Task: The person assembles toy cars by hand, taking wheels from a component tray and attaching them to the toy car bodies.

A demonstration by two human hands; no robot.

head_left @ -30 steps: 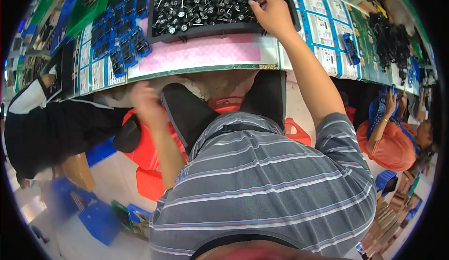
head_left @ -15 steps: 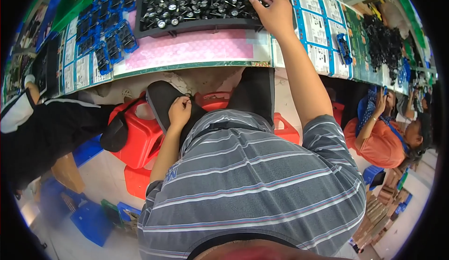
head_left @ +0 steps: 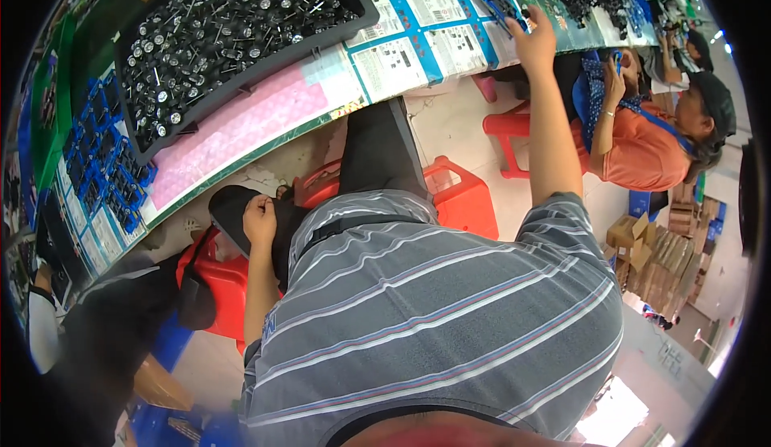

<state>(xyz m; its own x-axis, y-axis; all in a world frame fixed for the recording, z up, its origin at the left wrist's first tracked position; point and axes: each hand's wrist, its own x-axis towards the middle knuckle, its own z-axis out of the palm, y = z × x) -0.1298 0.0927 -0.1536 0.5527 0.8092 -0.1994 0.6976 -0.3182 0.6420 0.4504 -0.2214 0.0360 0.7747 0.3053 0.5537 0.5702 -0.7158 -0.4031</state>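
The person's right hand point(head_left: 536, 44) is out over the table point(head_left: 341, 91), thumb and forefinger spread at the near end of a blue-and-black part point(head_left: 499, 4); I can't tell whether they touch it. The left hand point(head_left: 259, 220) sits by the left knee point(head_left: 227, 208), fingers curled, whether around anything I can't tell. A black tray point(head_left: 361, 1) of wheeled pins point(head_left: 233, 21) lies far left.

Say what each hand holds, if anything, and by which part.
Right hand: at the near end of the blue piece, grip unclear. Left hand: curled; any hold cannot be told.
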